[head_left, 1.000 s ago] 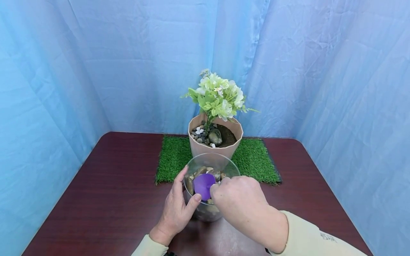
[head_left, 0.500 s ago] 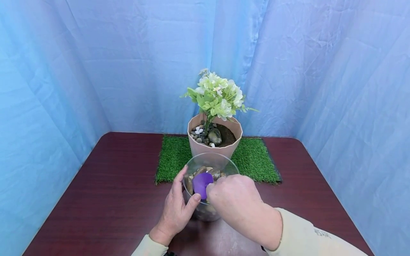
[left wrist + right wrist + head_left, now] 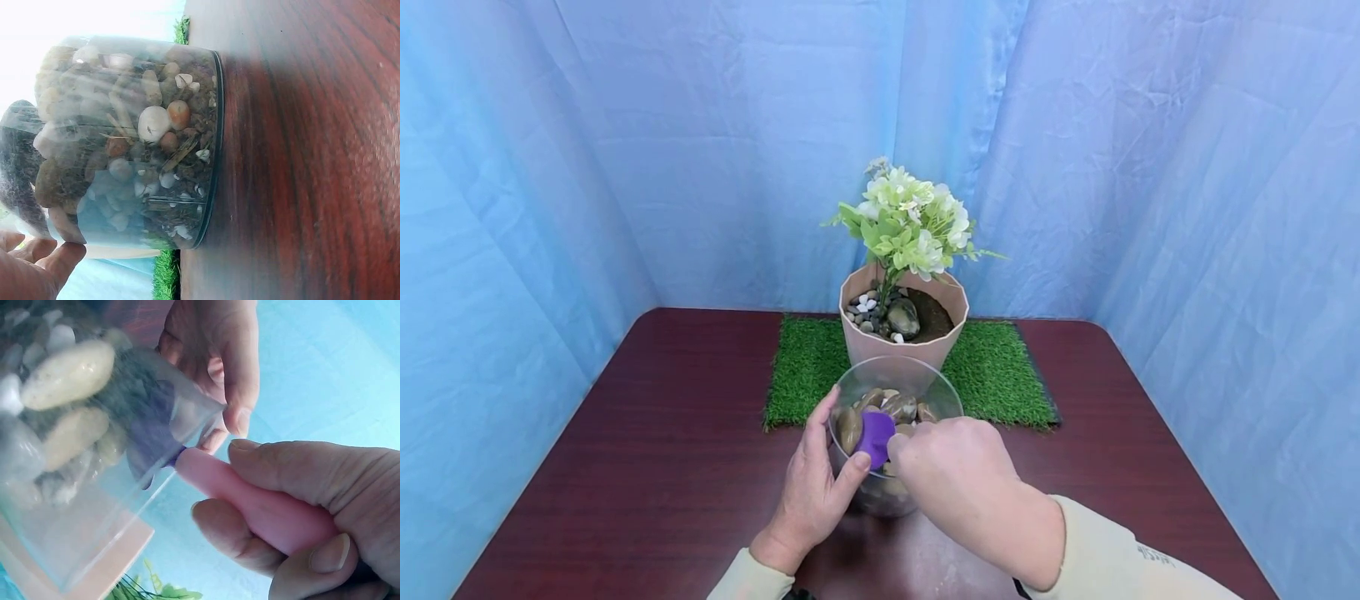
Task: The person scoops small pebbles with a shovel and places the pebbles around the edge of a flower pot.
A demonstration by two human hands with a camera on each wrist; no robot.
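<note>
A clear plastic container (image 3: pixel 134 150), filled with stones (image 3: pixel 898 407) of mixed sizes, stands on the table. My left hand (image 3: pixel 812 487) holds its left side, thumb at the rim and fingers round the wall. My right hand (image 3: pixel 966 471) grips the pink handle (image 3: pixel 262 509) of a small toy shovel. The shovel's purple blade (image 3: pixel 877 439) is inside the container, low among the stones and partly hidden by them. In the right wrist view the blade shows through the clear wall.
Behind the container, a pink flowerpot (image 3: pixel 898 352) stands on a green artificial grass mat (image 3: pixel 1000 375). It holds a flowering plant (image 3: pixel 913 221), dark soil (image 3: pixel 934 317), pebbles and one larger stone (image 3: pixel 902 318). Blue curtains (image 3: pixel 760 150) surround the dark red table (image 3: pixel 662 433).
My right hand shifts left, then slightly back right. The purple blade has sunk and turned among the stones, and a brown stone at the left shows more. My left hand stays in place.
</note>
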